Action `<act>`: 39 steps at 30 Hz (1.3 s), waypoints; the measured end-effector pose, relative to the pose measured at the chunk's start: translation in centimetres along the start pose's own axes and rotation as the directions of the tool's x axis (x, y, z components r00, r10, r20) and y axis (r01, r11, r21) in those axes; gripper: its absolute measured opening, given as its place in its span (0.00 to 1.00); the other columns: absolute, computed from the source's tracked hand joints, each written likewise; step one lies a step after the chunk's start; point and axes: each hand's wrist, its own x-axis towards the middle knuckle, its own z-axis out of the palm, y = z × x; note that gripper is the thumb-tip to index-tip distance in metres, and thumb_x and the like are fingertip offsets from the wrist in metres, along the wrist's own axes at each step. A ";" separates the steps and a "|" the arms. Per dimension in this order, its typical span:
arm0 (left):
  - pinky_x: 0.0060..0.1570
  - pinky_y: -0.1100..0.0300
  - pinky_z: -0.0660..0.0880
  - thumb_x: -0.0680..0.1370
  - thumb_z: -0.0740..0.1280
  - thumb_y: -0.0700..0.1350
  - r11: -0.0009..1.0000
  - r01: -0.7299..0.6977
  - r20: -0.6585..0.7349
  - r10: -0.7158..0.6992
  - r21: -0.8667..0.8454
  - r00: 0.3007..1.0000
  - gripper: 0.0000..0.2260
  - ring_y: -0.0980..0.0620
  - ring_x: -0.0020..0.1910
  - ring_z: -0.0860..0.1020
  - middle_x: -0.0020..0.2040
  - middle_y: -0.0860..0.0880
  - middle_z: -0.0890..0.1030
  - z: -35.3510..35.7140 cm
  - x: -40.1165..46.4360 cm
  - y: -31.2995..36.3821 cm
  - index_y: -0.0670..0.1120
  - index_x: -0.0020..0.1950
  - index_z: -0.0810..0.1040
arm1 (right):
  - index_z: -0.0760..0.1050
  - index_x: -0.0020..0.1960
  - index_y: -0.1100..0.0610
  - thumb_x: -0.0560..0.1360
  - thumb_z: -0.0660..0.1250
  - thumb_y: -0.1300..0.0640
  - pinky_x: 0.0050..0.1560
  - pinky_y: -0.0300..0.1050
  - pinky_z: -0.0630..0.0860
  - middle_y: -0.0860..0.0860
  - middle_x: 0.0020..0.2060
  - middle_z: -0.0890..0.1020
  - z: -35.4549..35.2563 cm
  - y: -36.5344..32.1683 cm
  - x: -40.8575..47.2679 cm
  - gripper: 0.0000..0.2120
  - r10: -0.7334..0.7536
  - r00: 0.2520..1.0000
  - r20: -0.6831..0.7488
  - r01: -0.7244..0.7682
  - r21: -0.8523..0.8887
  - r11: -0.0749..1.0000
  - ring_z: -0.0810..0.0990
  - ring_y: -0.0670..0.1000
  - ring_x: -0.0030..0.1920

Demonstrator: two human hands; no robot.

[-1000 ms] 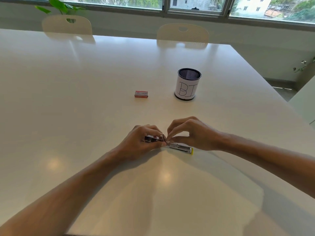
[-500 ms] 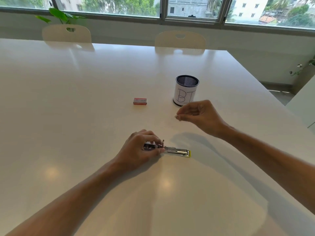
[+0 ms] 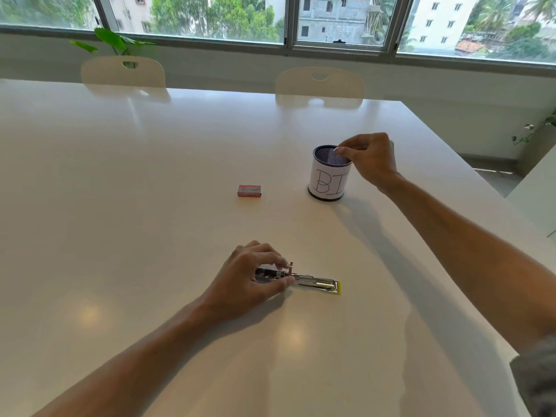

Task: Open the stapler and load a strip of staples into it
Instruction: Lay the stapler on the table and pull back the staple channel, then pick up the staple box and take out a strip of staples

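The stapler (image 3: pixel 298 278) lies on the bench (image 3: pixel 150 206), long axis left to right, yellow end rightward. Its left part is gripped by the left hand (image 3: pixel 255 281). The right hand (image 3: pixel 368 159) is held over the cup (image 3: pixel 329 176), fingers (image 3: pixel 341 149) pinched; what they pinch cannot be told. Cup contents are hidden. The box (image 3: pixel 249 190), judged to hold staples, lies left of the cup, nearer the right hand.

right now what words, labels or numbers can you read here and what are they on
"BI": hand-drawn in big letters on the white paper round the mesh cup.
Small red box: there is print on its top, too small and blurred to read.
Stapler: no readable marking.
Nothing else on the table carries text.
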 end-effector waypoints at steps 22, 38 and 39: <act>0.53 0.67 0.66 0.71 0.77 0.52 1.000 -0.017 0.011 0.017 0.007 1.000 0.08 0.59 0.50 0.77 0.46 0.59 0.83 0.2 0.3 -0.6 0.51 0.48 0.86 | 0.86 0.48 0.56 0.73 0.73 0.55 0.55 0.49 0.81 0.52 0.41 0.87 0.7 1.1 1.2 0.06 -0.019 1.000 -0.008 0.019 -0.103 0.994 0.85 0.48 0.44; 0.54 0.67 0.67 0.73 0.67 0.61 0.999 -0.050 -0.023 0.050 0.016 0.998 0.17 0.61 0.50 0.77 0.46 0.57 0.83 -0.5 0.2 -0.5 0.51 0.49 0.85 | 0.85 0.49 0.57 0.73 0.74 0.57 0.40 0.22 0.69 0.48 0.41 0.87 8.0 0.2 -8.3 0.06 -0.282 0.921 0.269 0.285 0.029 0.958 0.81 0.36 0.38; 0.54 0.64 0.68 0.74 0.66 0.61 0.999 -0.049 -0.034 0.049 0.021 0.998 0.17 0.61 0.50 0.77 0.46 0.57 0.84 -0.6 0.2 -0.5 0.50 0.48 0.85 | 0.84 0.50 0.58 0.73 0.75 0.57 0.41 0.23 0.70 0.50 0.42 0.87 8.6 0.4 -8.4 0.08 -0.275 0.918 0.285 0.280 0.024 0.960 0.82 0.40 0.40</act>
